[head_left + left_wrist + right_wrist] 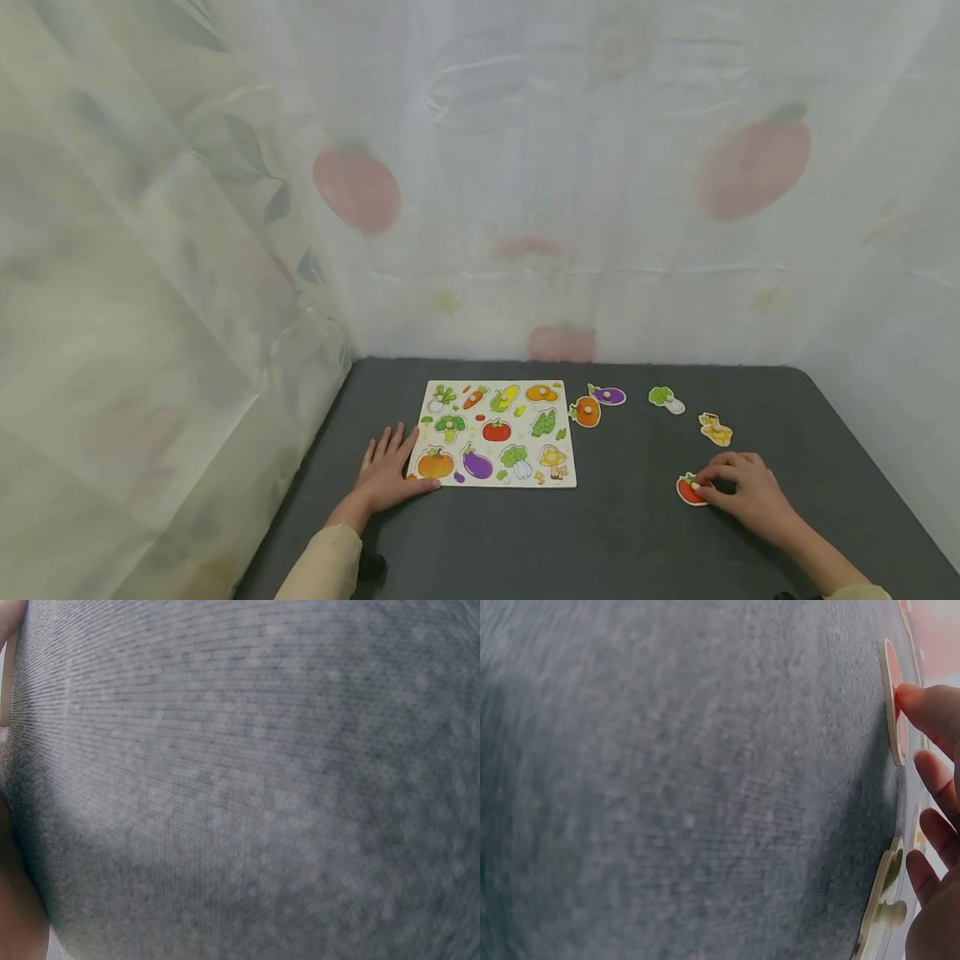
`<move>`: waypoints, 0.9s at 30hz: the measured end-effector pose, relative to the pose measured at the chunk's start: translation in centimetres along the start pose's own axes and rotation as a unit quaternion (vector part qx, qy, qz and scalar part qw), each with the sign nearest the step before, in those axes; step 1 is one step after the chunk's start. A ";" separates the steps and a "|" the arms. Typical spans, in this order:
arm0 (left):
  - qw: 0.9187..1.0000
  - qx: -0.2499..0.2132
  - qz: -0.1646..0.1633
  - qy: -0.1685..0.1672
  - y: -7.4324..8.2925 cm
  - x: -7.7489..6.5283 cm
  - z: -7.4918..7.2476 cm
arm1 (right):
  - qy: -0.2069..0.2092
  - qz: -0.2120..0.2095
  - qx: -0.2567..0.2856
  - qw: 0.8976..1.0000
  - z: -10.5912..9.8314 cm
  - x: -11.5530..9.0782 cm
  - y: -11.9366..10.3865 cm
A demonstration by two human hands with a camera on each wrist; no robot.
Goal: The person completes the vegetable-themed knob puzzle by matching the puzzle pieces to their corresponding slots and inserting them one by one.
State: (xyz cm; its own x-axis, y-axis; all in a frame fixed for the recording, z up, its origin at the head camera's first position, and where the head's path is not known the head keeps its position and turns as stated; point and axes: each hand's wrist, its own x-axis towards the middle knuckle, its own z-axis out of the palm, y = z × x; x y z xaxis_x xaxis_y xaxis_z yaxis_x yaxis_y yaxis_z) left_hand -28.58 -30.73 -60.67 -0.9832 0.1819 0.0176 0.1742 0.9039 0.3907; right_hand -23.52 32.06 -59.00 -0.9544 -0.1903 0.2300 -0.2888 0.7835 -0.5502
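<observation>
A white puzzle board (472,479) with vegetable pictures lies on the dark grey table. My left hand (386,477) rests at its left edge, fingers spread and thumb across the lower left corner. Well to the right of the board, my right hand (750,492) pinches a tomato puzzle piece (688,489) between thumb and forefinger. Seen from the right wrist, the same tomato piece (892,705) stands edge-on at the fingertips, over the table's surface. Below it in that view shows a piece with green on it and a knob (891,915).
Right of the board lie an orange pumpkin piece (587,412) and a purple eggplant piece (607,395). A green-and-white cabbage piece (666,400) and a yellow piece (716,429) lie farther right. Patterned curtains (570,167) hang behind and along the sides of the table.
</observation>
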 end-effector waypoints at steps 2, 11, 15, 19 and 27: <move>1.000 0.000 0.000 -0.002 0.0 0.0 0.0 | 0.003 -0.011 -0.003 1.000 0.1 0.1 -0.2; 1.000 0.000 -0.001 -0.001 0.2 0.0 -0.1 | 0.044 -0.045 0.014 0.998 1.3 2.6 -2.8; 1.000 0.002 0.000 -0.002 0.4 -0.2 -0.1 | 0.063 -0.057 0.032 0.996 2.0 4.1 -4.3; 1.000 0.000 0.003 -0.004 0.9 -0.4 -0.5 | 0.072 -0.068 0.046 0.994 2.8 5.5 -5.6; 1.000 -0.001 -0.004 -0.013 1.4 -0.5 -1.1 | 0.062 -0.069 0.059 0.994 4.6 8.4 -8.2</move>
State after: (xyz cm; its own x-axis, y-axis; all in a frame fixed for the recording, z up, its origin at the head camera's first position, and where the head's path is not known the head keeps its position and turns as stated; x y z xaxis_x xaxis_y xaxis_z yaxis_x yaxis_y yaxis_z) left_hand -27.88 -30.00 -59.09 -0.9825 0.1858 -0.0097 0.1672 0.9043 0.3927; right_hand -29.51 21.35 -56.28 -0.8908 -0.2107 0.4026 -0.4296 0.6794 -0.5949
